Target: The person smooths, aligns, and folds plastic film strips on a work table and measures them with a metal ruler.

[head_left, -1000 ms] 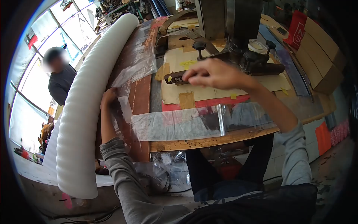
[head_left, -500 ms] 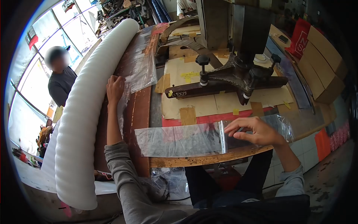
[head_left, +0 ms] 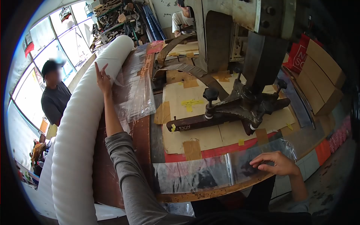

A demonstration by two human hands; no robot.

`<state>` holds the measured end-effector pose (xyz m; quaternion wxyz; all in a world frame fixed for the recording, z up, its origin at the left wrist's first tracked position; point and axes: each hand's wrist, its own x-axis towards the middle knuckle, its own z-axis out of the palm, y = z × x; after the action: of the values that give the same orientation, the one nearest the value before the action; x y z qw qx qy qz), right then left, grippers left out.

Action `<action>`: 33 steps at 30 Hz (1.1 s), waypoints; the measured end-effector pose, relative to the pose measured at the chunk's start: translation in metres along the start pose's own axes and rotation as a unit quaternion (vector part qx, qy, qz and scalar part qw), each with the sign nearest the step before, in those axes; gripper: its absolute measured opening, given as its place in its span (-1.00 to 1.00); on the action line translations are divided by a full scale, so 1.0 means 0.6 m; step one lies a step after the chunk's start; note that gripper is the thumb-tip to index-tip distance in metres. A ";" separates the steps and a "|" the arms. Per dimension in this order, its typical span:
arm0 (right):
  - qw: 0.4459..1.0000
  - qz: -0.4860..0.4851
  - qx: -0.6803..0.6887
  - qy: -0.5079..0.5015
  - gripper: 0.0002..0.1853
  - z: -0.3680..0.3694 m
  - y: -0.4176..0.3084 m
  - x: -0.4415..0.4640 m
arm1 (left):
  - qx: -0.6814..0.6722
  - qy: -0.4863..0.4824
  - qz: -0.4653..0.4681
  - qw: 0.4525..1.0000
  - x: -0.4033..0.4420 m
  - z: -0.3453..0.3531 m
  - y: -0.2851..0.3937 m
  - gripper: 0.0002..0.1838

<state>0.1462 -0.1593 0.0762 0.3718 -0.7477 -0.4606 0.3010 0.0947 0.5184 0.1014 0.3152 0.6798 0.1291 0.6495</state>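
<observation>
Beside the upper part of a long white foam roll [head_left: 77, 123], my left hand [head_left: 103, 78] is raised with fingers apart; a thin clear sheet lies near it. My right hand [head_left: 275, 163] hovers over the right part of a clear plastic strip [head_left: 195, 174], its fingers loosely bent and apart, holding nothing visible. The strip lies along the table's front edge, with a shiny fold in its middle. More clear plastic sheets [head_left: 138, 103] lie on the brown board [head_left: 140, 150] right of the roll.
A dark metal press arm [head_left: 249, 101] with knobs stands over taped cardboard [head_left: 187, 138]. Cardboard boxes [head_left: 320, 80] and a red bag [head_left: 299, 54] are at the right. One person [head_left: 54, 99] stands at the left, another [head_left: 182, 20] behind the machine.
My left hand has moved farther up beside the roll, its fingers now spread. My right hand came down from above the press and now hovers farther right over the strip. The view has tilted upward.
</observation>
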 end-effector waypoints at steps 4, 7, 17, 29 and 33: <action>0.999 0.041 0.020 0.007 -0.72 -0.003 0.001 0.003 | 0.339 -0.221 -0.145 0.903 -0.044 -0.044 -0.161 -0.49; 0.997 0.058 0.041 0.006 -0.73 -0.003 0.001 0.013 | 0.499 -0.253 -0.136 0.817 -0.103 -0.043 -0.137 -0.51; 0.998 0.045 0.036 0.030 -0.74 0.009 0.000 0.027 | 0.251 -0.007 0.091 0.964 -0.042 0.005 -0.099 -0.74; 0.991 0.096 0.076 0.046 -0.73 0.002 0.010 0.036 | 0.362 -0.322 -0.017 0.875 -0.096 -0.002 -0.181 -0.50; 0.993 0.085 0.059 0.061 -0.73 0.003 0.010 0.041 | 0.436 -0.367 -0.007 0.821 -0.096 0.014 -0.152 -0.34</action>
<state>0.1572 -0.1381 0.0679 0.4162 -0.7776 -0.3534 0.3119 0.1172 0.5523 0.0010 0.0145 0.9335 0.2786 0.2253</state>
